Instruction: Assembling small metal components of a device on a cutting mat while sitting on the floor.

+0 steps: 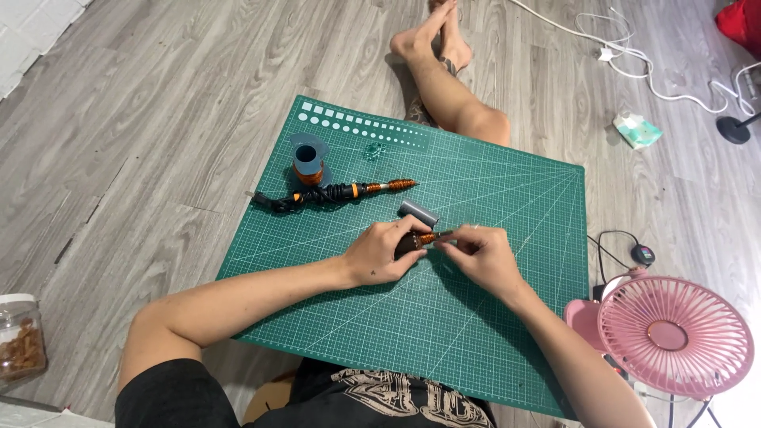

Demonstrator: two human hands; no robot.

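Both hands met over the middle of a green cutting mat [476,317] that lay on the grey wood-look floor [143,158]. From the head camera, the left hand [383,254] was curled around the dark, thicker end of a small tool piece [414,241], gripping it, with the fingers wrapped over the top. The right hand [479,255] was pinched closed on the thin orange-brown tip of that same piece, thumb and forefinger pressed together at its end. The piece rested low, just above or on the mat; which of the two could not be told.

Just beyond the hands a short grey tube [418,213] lay on the mat, near but apart from the left fingers. Farther up the mat lay a long orange and black wand [337,193] with a coiled black cord at its left end, and beside it stood a grey holder [308,162] with an orange base.

The person's bare legs [444,79] stretched out past the far edge of the mat. A pink desk fan [674,337] stood at the right, near the mat's corner. A clear jar [20,341] with brown contents stood at the far left edge of the view. White cables [634,63] trailed across the floor at the upper right, with a small mint-coloured packet [636,130] close by.
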